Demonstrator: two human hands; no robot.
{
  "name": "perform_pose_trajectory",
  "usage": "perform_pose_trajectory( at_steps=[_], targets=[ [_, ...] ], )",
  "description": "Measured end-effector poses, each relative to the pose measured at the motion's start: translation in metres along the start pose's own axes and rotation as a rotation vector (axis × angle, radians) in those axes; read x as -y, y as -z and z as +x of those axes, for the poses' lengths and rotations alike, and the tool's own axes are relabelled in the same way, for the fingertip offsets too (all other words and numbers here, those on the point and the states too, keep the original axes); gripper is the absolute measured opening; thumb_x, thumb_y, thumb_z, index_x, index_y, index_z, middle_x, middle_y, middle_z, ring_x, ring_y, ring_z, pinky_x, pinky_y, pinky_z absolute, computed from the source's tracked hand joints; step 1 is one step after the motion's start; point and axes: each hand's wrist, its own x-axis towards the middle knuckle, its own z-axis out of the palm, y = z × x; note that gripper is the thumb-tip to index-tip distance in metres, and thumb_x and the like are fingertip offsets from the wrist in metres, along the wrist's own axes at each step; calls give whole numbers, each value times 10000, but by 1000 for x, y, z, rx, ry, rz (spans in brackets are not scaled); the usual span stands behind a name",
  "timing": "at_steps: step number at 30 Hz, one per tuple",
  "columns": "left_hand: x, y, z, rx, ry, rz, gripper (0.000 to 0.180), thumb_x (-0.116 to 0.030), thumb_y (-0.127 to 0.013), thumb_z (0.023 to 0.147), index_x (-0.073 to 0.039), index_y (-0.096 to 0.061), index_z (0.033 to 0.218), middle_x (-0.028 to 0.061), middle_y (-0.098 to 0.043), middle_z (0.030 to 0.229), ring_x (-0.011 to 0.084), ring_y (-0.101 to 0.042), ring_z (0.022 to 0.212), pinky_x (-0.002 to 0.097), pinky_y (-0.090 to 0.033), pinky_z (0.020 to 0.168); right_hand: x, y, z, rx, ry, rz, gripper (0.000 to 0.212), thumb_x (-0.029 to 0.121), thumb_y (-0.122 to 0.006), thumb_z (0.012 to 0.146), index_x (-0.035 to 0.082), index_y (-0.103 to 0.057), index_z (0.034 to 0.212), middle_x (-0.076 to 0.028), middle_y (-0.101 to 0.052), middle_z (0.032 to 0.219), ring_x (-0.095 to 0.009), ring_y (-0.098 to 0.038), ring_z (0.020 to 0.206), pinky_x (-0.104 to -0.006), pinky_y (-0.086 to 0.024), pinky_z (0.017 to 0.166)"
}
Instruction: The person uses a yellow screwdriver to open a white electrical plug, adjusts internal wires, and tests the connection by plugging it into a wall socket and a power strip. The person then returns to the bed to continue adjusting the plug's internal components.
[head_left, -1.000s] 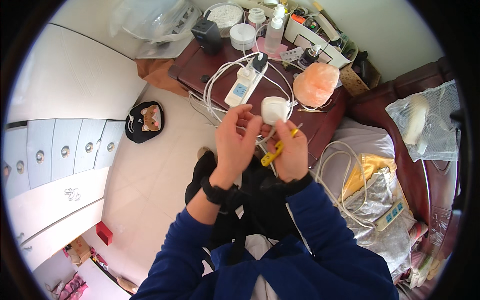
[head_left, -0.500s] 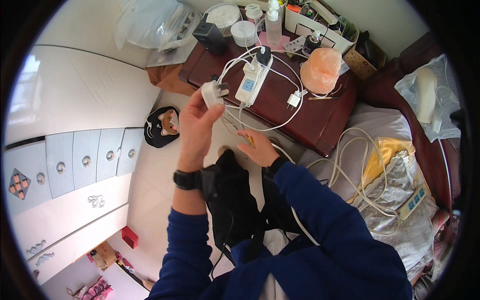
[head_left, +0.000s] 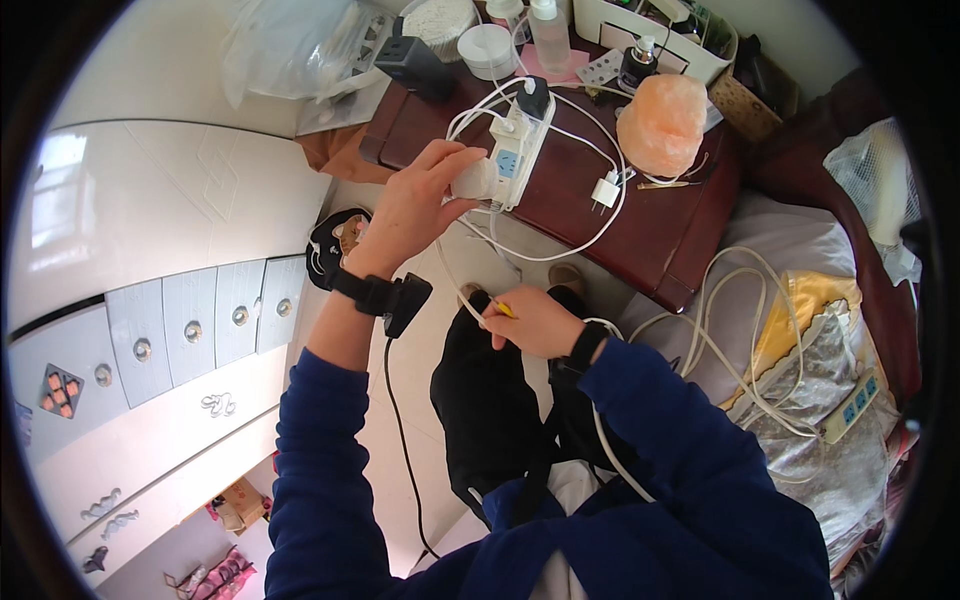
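My left hand (head_left: pixel 425 200) is closed round a white plug (head_left: pixel 474 181), its prongs out of sight. The plug is right beside the white power strip (head_left: pixel 520 180) on the dark red nightstand; whether it touches the sockets I cannot tell. A black plug (head_left: pixel 533 97) sits in the strip's far end. Lower down, my right hand (head_left: pixel 543 322) is closed on a slim tool with a yellow part (head_left: pixel 506 310); its kind is unclear. From the left-hand plug a white cord (head_left: pixel 460 288) runs down to my right hand.
A salt lamp (head_left: pixel 662 125) and a small white charger (head_left: pixel 606 190) stand on the nightstand (head_left: pixel 640 240), with bottles and jars behind. A coiled white cable (head_left: pixel 705 350) leads to another power strip (head_left: pixel 850 405) on the bed. White drawers (head_left: pixel 150 430) line the left side.
My left hand has brought the plug right and turned it toward the power strip. My right hand has shifted slightly down and right, still holding the yellow tool.
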Motion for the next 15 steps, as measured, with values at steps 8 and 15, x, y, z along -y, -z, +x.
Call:
perform_pose_trajectory(
  at_steps=[8, 15],
  targets=[
    [22, -26, 22, -57, -119, 227, 532, 7, -728, 763, -109, -587, 1262, 107, -605, 1189, 344, -639, 990, 402, -549, 808, -21, -15, 57, -192, 57, -124, 183, 149, -580, 880, 4, -680, 831, -112, -704, 730, -249, -678, 694, -360, -513, 692],
    [33, -32, 30, -14, -116, 138, 518, 33, -735, 761, -83, -572, 1239, 114, -651, 1198, 350, -655, 959, 384, -565, 788, -22, -14, 59, -201, 34, -82, 217, 191, -593, 888, -2, -680, 840, -124, -687, 714, -285, -670, 701, -387, -511, 701]
  ],
)
